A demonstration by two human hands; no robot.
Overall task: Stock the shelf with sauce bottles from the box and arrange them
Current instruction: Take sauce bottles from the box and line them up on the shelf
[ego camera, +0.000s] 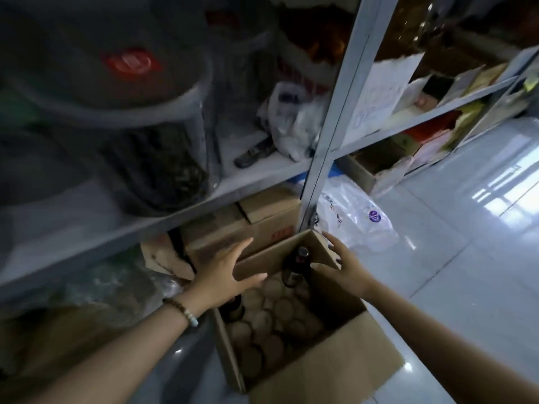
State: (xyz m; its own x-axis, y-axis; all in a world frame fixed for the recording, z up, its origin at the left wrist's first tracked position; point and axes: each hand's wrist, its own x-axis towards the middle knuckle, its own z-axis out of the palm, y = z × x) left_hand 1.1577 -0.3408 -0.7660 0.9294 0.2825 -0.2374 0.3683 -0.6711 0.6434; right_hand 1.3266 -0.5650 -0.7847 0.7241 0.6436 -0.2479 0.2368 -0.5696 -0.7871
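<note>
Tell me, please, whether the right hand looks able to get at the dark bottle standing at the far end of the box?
Probably yes: the right hand hangs open just beside the bottle, the box is open on top, and nothing lies between them.

A storeroom: metal shelving (329,118) crowded with cartons (233,225), lidded bins (122,83), bags.
</note>
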